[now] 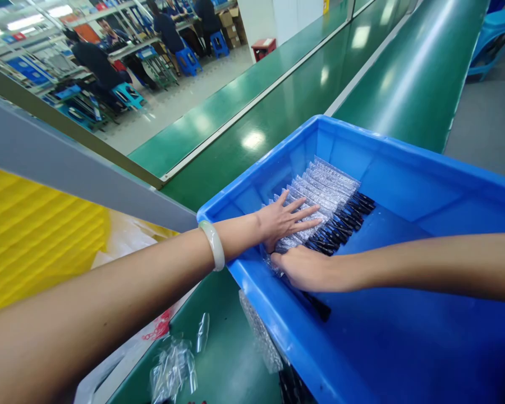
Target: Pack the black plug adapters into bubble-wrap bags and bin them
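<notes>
Inside a blue plastic bin [404, 147], a row of bubble-wrapped packets [330, 182] lies overlapped, with black ends [340, 227] sticking out on the right side. My left hand [284, 220] rests on the packets, fingers spread flat. Close below it, my right hand [303, 268] is closed at the near end of the row, with clear bubble wrap showing by its thumb. From beneath that hand a black end [318, 307] pokes out along the bin wall. The right fingertips are hidden.
The bin stands on a green worktop [223, 342]. Clear plastic sleeves [173, 367] and another bubble-wrapped bundle [261, 331] lie beside it. Yellow foam [37, 235] is at left, behind a grey rail [79, 151]. Beyond the green conveyor [252, 132], several people sit at benches.
</notes>
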Demonstrator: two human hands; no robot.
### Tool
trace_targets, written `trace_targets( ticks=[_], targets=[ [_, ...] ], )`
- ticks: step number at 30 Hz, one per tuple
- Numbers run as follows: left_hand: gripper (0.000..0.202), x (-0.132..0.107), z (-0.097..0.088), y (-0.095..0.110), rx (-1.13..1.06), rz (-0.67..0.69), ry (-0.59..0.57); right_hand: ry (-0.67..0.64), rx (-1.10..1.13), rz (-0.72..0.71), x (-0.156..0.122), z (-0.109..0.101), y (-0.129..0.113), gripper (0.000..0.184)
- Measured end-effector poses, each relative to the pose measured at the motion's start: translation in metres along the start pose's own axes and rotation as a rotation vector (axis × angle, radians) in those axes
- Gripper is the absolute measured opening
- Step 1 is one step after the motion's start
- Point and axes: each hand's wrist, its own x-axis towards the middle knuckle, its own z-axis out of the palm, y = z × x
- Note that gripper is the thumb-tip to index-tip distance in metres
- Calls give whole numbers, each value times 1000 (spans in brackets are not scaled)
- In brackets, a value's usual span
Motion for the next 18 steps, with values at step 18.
trace_targets(
  ticks=[18],
  targets=[
    [134, 1, -1, 1, 61, 4, -49, 213, -38, -93, 9, 31, 1, 31]
  ],
)
